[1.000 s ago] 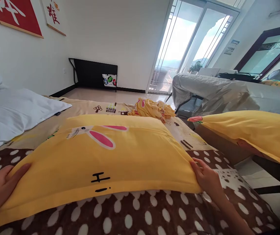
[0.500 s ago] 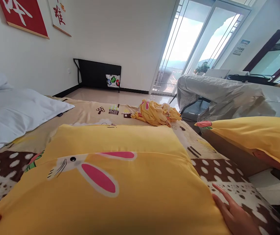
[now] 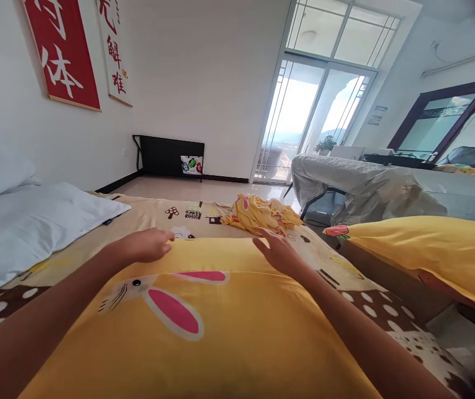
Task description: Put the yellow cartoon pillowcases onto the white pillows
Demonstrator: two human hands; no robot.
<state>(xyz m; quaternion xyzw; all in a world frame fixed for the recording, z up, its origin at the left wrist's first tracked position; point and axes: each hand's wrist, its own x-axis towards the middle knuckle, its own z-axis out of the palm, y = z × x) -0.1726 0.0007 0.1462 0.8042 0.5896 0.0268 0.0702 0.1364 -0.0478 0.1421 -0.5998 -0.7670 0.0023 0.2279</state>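
A yellow pillow [image 3: 254, 332] with a white rabbit print and pink ears lies flat in front of me. Both my arms reach over it to its far edge. My left hand [image 3: 148, 245] is at the far left corner, fingers pointing inward and thumb slightly apart; some of its fingers are hidden. At the far right corner, my right hand [image 3: 278, 252] has its thumb and fingers spread, nothing gripped between them. Beyond the right hand sits a crumpled yellow cloth [image 3: 258, 213].
The patterned blanket [image 3: 146, 219] covers the bed beneath. White pillows [image 3: 63, 221] lie at left. Another yellow pillow [image 3: 420, 238] rests on the right, beside the bed. Furniture under a plastic sheet [image 3: 366, 188] stands behind it, near a glass door [image 3: 295, 111].
Both hands have moved forward from the pillow's near sides to its far corners. The view has tilted up, showing more of the wall and door.
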